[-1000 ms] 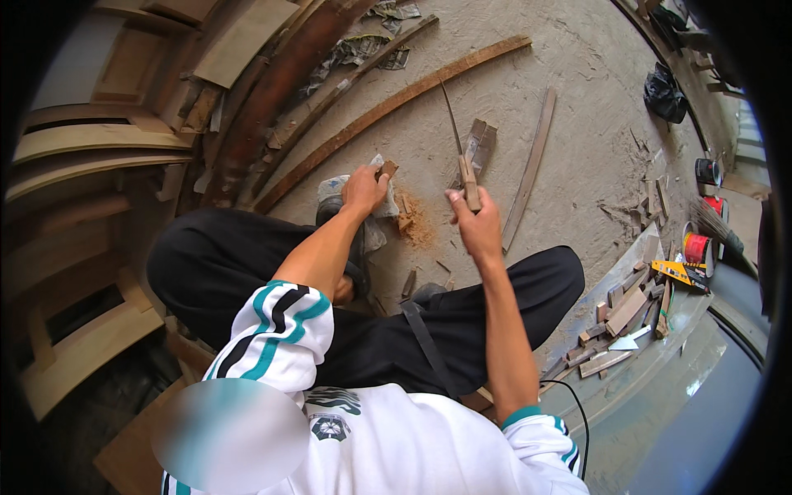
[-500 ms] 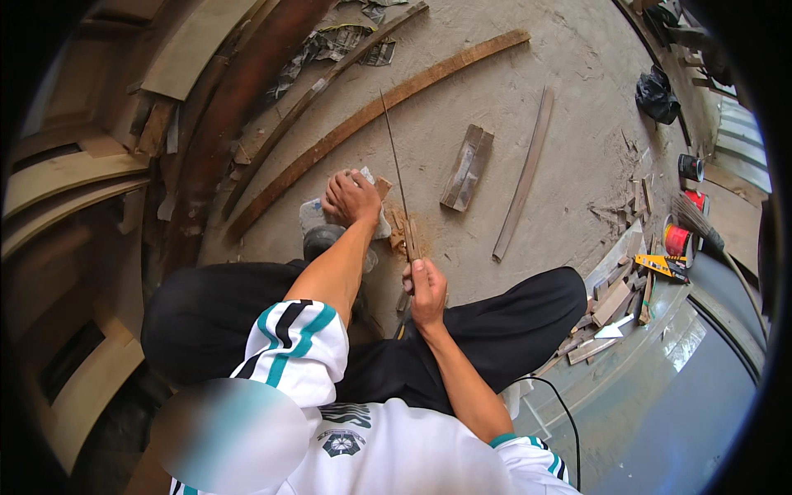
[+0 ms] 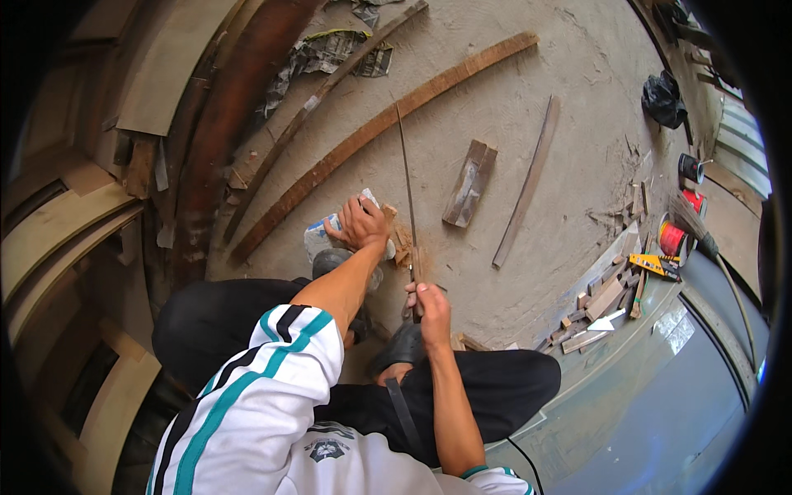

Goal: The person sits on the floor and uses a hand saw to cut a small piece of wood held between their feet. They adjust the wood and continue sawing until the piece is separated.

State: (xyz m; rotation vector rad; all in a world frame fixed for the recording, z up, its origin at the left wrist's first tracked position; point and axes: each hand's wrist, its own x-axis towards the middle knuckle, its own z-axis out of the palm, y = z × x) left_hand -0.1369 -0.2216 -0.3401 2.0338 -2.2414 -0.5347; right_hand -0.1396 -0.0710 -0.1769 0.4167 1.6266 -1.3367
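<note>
My left hand (image 3: 361,224) presses down with bent fingers on a short brown piece of wood (image 3: 388,212), which lies over a whitish block (image 3: 318,240) on the ground. The hand hides most of that wood. In my right hand (image 3: 432,313) is the handle of a handsaw, fingers wrapped round it. The saw blade (image 3: 407,173), seen nearly edge-on, points away from me and passes just right of the wood. Light brown sawdust (image 3: 431,266) is scattered beside it. Whether the teeth touch the wood, I cannot tell.
Ahead lie a long brown plank (image 3: 379,124), a thin strip (image 3: 528,177) and a short wooden block (image 3: 470,183). Offcuts (image 3: 606,299), a yellow-handled tool (image 3: 656,264), a can (image 3: 672,239) and a broom (image 3: 697,223) are at right. Wooden panels (image 3: 70,235) stand at left.
The saw and my right hand have shifted slightly back toward me. My right knee has dropped inward, baring a foot beneath. The whole view has tilted a little; my left hand keeps its hold.
</note>
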